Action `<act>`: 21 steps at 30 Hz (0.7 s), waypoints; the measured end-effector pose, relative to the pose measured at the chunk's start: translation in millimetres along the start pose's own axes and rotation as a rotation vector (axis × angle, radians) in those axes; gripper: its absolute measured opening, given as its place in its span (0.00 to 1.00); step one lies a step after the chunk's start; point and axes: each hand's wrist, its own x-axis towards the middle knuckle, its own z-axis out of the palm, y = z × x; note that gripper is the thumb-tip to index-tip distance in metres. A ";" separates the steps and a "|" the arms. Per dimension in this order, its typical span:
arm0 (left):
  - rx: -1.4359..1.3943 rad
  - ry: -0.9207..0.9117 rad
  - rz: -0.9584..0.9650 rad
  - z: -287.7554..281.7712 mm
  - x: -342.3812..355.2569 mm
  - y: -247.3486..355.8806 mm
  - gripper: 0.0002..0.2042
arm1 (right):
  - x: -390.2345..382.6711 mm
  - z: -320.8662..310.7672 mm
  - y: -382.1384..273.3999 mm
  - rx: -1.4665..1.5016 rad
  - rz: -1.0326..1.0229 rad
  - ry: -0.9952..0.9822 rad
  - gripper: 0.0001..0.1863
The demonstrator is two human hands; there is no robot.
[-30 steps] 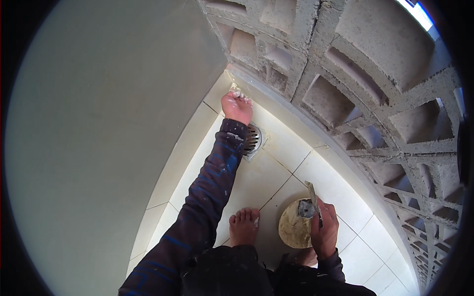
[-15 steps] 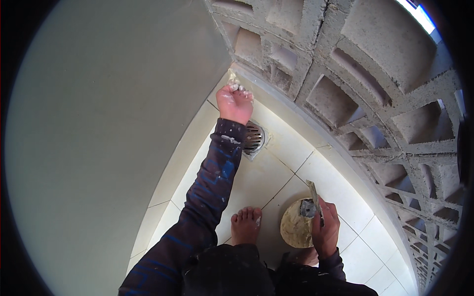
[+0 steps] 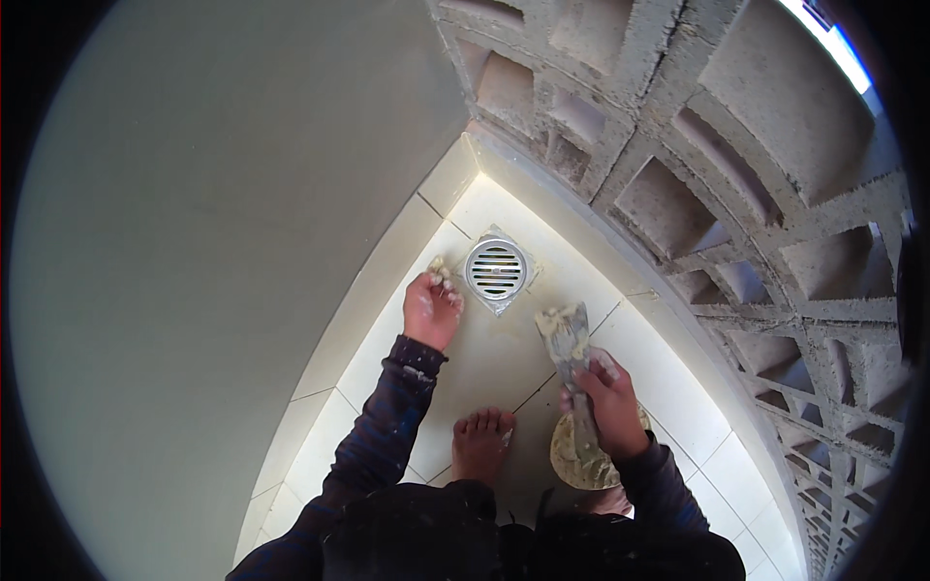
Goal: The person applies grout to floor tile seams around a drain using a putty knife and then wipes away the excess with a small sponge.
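Plainly, right hand (image 3: 610,399) and left hand (image 3: 432,312) each hold something near the floor drain (image 3: 496,270).
Gripped in the right, a paste-smeared scraper (image 3: 564,337) points its blade forward, handle above a round tub of paste (image 3: 564,471); the left's curled fingers pinch a pale lump (image 3: 440,269) just left of the drain.

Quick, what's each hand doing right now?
Left hand: closed, pinching a pale lump; can't tell exactly what it is.
Right hand: closed around a smeared scraper.
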 end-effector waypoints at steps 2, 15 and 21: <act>0.011 0.038 0.017 -21.9 -9.3 0.6 0.04 | 29.9 16.2 -2.2 0.116 -0.005 -0.047 0.14; 0.113 0.092 0.121 -65.3 -54.5 20.9 0.06 | 222.9 139.5 2.0 0.484 0.024 -0.078 0.19; 0.107 0.113 0.118 -65.0 -65.6 23.0 0.14 | 249.8 161.4 -1.1 0.479 -0.056 0.004 0.15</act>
